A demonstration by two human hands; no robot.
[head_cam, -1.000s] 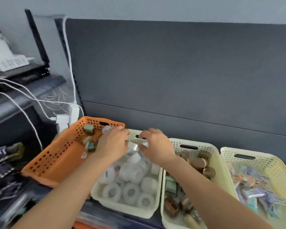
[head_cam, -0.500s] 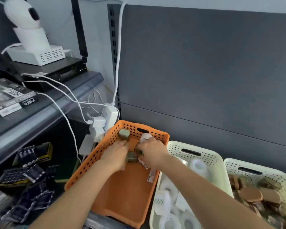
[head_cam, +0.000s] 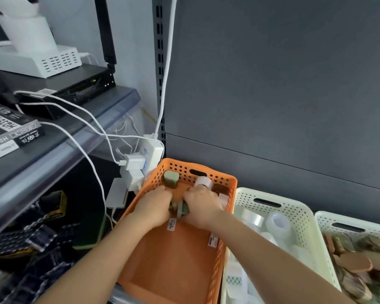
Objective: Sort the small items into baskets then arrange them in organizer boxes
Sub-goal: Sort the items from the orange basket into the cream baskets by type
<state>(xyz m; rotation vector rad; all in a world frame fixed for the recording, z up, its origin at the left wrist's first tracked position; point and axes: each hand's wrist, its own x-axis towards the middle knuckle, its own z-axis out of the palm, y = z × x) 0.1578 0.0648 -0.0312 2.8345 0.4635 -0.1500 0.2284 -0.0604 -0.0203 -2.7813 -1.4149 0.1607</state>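
An orange perforated basket [head_cam: 206, 279] stands at the left of the row. Both hands reach into its far half. My left hand [head_cam: 154, 207] and my right hand [head_cam: 201, 208] curl round a cluster of small green tape rolls [head_cam: 180, 209] held between them, with price tags hanging below. Another green roll [head_cam: 171, 178] stands upright against the far wall, and a white roll [head_cam: 204, 182] lies next to it. A cream basket [head_cam: 303, 218] to the right holds clear tape rolls [head_cam: 279, 223].
A second cream basket [head_cam: 338, 222] at far right holds brown rolls. A power strip [head_cam: 150, 153] with chargers and white cables hangs just left of the orange basket. A grey shelf [head_cam: 53, 145] with boxes and a router sits at left. A dark back panel rises behind.
The camera view swung left from the cream basket of clear rolls. Both hands moved from that basket into the orange one and closed round the green rolls.
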